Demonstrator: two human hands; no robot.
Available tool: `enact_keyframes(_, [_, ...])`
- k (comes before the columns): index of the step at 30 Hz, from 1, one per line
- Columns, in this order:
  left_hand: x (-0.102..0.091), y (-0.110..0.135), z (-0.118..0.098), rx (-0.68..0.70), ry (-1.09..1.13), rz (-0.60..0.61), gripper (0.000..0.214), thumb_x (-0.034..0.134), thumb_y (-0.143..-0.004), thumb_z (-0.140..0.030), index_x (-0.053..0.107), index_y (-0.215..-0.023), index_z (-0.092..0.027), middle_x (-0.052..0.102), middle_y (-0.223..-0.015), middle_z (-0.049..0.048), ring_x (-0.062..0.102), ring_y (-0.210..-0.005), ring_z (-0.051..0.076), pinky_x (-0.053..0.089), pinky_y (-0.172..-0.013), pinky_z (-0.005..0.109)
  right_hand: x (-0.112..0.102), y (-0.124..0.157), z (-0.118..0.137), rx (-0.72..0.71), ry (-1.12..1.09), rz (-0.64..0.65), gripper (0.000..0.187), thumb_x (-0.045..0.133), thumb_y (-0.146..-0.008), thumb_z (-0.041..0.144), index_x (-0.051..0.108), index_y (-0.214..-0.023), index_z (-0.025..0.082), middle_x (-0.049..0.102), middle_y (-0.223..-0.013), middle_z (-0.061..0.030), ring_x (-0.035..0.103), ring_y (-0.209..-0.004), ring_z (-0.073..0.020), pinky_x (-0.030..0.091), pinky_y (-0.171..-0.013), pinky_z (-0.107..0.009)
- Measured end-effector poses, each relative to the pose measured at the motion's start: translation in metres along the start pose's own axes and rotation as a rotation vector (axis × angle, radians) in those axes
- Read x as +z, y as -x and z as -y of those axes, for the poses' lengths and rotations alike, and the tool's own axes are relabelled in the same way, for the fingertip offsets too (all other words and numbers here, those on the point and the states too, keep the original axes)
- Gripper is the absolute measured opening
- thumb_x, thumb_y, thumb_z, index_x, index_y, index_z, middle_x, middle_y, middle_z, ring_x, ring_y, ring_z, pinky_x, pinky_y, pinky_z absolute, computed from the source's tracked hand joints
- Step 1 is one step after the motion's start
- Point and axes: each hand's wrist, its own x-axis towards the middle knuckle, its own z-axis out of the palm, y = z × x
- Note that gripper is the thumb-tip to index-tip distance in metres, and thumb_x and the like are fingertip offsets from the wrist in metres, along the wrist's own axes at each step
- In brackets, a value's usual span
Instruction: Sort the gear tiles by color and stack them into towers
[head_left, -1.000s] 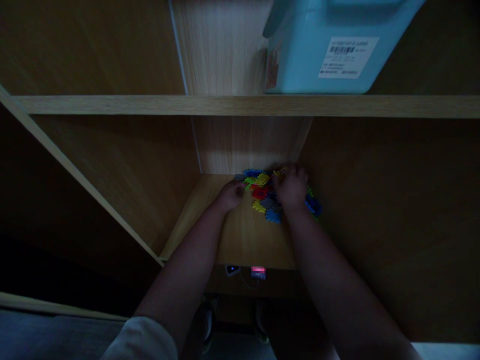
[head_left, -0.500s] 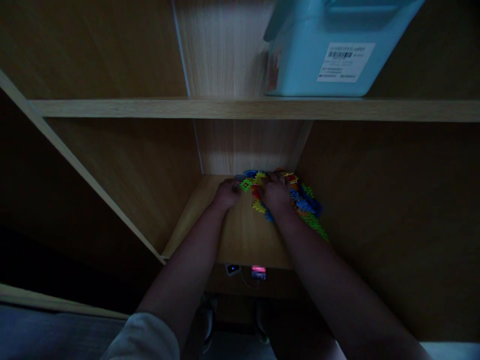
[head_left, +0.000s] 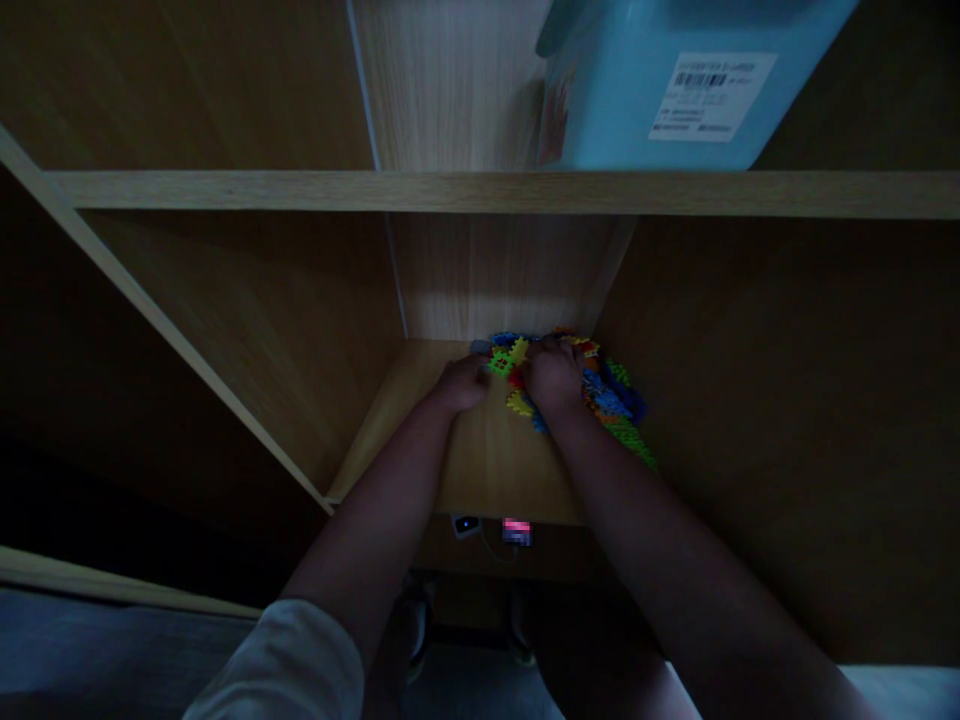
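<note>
Low on the wooden shelf, my left hand [head_left: 463, 384] is closed, its fingertips pinching the edge of a bright green toothed plastic building piece [head_left: 501, 363]. A yellow toothed building piece [head_left: 519, 350] sits against the green one, between my two hands. My right hand [head_left: 553, 378] is bent over the pile with its fingers curled down; what they grip is hidden. Around it spreads a heap of blue, green, orange and red interlocking building pieces [head_left: 611, 398], close to the right-hand wall. Another yellow piece [head_left: 519, 403] lies just below my right thumb.
A light-blue plastic bin [head_left: 615, 110] with a white label stands on the upper shelf board [head_left: 450, 191]. Below the lower shelf's front edge are a small device with a blue light [head_left: 466, 525] and a blurred pink-lit object [head_left: 517, 531]. Wooden walls flank both sides.
My left hand has moved slightly right, bringing the green piece closer to my right hand. The view has tilted a little, so the shelf and bin sit higher.
</note>
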Motion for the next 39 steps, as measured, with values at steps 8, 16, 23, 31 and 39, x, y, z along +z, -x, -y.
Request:
enact_keyframes(8, [0.003, 0.003, -0.006, 0.014, -0.013, 0.059, 0.045, 0.089, -0.065, -0.019, 0.079, -0.108, -0.028, 0.075, -0.131, 0.0101, 0.06, -0.135, 0.039, 0.03, -0.127, 0.053, -0.004, -0.001, -0.001, -0.029, 0.023, -0.028, 0.038, 0.045, -0.1, 0.018, 0.081, -0.113, 0.016, 0.075, -0.118, -0.021, 0.056, -0.118, -0.0384, 0.04, -0.106, -0.055])
enact_keyframes(16, [0.007, 0.005, -0.012, 0.063, -0.011, 0.014, 0.029, 0.082, -0.076, -0.017, 0.079, -0.104, -0.025, 0.074, -0.125, 0.0106, 0.063, -0.127, 0.036, 0.039, -0.122, 0.05, -0.008, -0.009, -0.012, 0.005, -0.201, -0.119, 0.037, 0.044, -0.103, 0.019, 0.079, -0.113, 0.013, 0.075, -0.117, -0.0177, 0.067, -0.108, -0.0287, 0.048, -0.101, -0.038])
enact_keyframes(23, [0.006, 0.002, -0.02, 0.105, 0.007, -0.075, 0.017, 0.082, -0.082, -0.024, 0.079, -0.099, -0.023, 0.074, -0.118, 0.0105, 0.064, -0.123, 0.034, 0.04, -0.121, 0.048, -0.01, -0.009, -0.017, 0.036, -0.412, -0.274, 0.034, 0.045, -0.104, 0.019, 0.076, -0.116, 0.013, 0.075, -0.12, -0.0178, 0.069, -0.114, -0.0282, 0.051, -0.106, -0.039])
enact_keyframes(31, [0.013, -0.003, -0.025, 0.04, 0.414, -0.077, 0.029, 0.083, -0.087, -0.039, 0.073, -0.107, -0.019, 0.08, -0.108, 0.008, 0.073, -0.1, 0.023, 0.054, -0.102, 0.039, 0.003, -0.005, -0.003, -0.067, -0.772, -0.19, 0.026, 0.059, -0.101, 0.033, 0.077, -0.114, 0.018, 0.08, -0.114, -0.0096, 0.076, -0.099, -0.0227, 0.059, -0.094, -0.035])
enact_keyframes(39, [0.003, -0.007, -0.025, -0.178, 0.194, -0.275, 0.028, 0.075, -0.096, -0.033, 0.068, -0.117, -0.017, 0.081, -0.1, 0.0103, 0.076, -0.083, 0.019, 0.058, -0.078, 0.03, 0.015, -0.003, 0.001, -0.107, -0.901, -0.197, 0.022, 0.069, -0.096, 0.038, 0.079, -0.108, 0.021, 0.082, -0.098, -0.0059, 0.077, -0.086, -0.0228, 0.061, -0.083, -0.035])
